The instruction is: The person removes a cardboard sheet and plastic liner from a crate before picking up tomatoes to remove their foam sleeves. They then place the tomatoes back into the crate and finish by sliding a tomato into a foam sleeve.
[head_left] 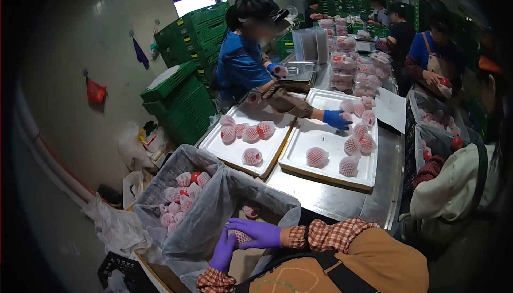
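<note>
My left hand (222, 251) and my right hand (258, 233), both in purple gloves, are closed around a red fruit in a white foam net (239, 237). Part of the fruit is hidden by the fingers. The hands are over a plastic-lined crate (286, 199), where another netted fruit (250, 211) lies near the far wall. Beside it on the left, a second lined crate (147, 206) contains several netted fruits (180, 197). The exact kind of fruit is hard to tell.
Two white trays (286, 160) with netted fruits lie on the metal table (280, 186). Across it, a person in blue (238, 60) reaches into the right tray. Packed clear boxes (343, 68) stand beyond. Green crates (181, 98) are stacked left; other people (454, 180) stand right.
</note>
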Available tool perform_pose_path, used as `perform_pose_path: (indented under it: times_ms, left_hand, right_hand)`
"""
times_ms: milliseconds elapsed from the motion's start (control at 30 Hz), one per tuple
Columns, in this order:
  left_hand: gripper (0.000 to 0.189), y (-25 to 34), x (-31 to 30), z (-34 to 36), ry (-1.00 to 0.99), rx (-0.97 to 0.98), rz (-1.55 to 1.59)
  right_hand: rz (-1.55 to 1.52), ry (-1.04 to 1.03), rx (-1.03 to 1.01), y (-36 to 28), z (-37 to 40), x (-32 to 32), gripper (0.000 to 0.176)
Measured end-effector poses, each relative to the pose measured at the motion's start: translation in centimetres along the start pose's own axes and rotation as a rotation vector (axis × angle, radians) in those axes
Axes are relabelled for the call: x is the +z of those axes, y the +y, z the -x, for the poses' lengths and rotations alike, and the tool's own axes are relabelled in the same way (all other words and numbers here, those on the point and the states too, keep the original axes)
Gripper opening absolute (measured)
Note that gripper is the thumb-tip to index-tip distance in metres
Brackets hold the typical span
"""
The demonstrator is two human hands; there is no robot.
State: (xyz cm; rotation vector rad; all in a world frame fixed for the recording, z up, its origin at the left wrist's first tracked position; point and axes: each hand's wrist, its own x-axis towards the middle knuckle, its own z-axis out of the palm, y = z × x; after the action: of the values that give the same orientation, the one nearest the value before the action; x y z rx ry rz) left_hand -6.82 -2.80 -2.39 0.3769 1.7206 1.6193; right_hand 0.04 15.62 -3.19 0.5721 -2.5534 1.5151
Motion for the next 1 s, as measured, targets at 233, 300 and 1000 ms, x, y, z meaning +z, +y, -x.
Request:
perform_pose_path:
  times_ms: [233,300,1000]
  left_hand:
    - [0.091,-1.6,4.0,1.5,0.220,0.473,-0.430]
    - [0.078,-1.9,4.1,0.3,0.341,0.551,-0.537]
    - [0.086,1.0,2.0,4.5,-0.182,0.169,0.982]
  right_hand:
    - [-0.373,0.269,0.085,0.8,0.1,0.3,0.042]
    - [-0.294,0.290,0.153,0.8,0.3,0.6,0.043]
    - [-1.858,0.104,0.152,0.4,1.6,-3.7,0.046]
